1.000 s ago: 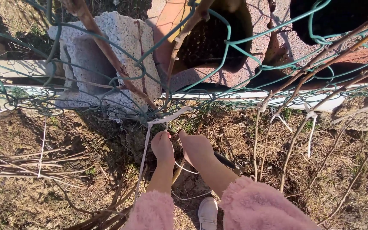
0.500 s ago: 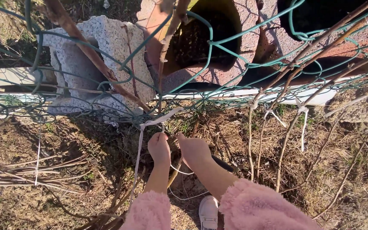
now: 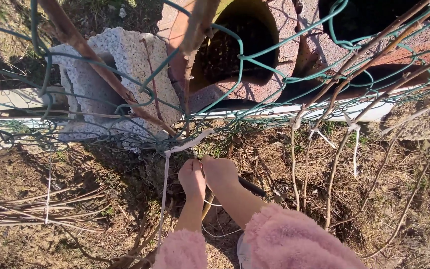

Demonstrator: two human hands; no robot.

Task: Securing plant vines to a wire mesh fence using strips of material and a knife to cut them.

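**Hands at a white tie under a wire fence**

Dry ground (image 3: 51,239) of bare soil, straw and patchy grass runs along a green wire fence (image 3: 255,55), seen from above in hard sunlight. At the foot of the fence a white tie (image 3: 187,144) is knotted to the mesh; one long end hangs straight down to the left of the hands, and a thin loop of the same tie curves below them.

The left hand (image 3: 192,178) and right hand (image 3: 220,172) are pressed together just under the knot, both curled closed with fingertips pinching at the tie between them. Pink fluffy sleeves (image 3: 289,239) cover both forearms.

A brown cane (image 3: 100,69) slants from the upper left down to the knot, and a second stem rises beside it through the mesh. Behind the fence stand a grey block (image 3: 130,55) and a reddish hollow block (image 3: 274,74), with a white strip (image 3: 284,110) lying along their base. To the right, thin bare stems (image 3: 334,164) climb the wire, held by other white ties (image 3: 357,134). A bundle of cut canes (image 3: 26,206) lies on the ground at left, bound with string.
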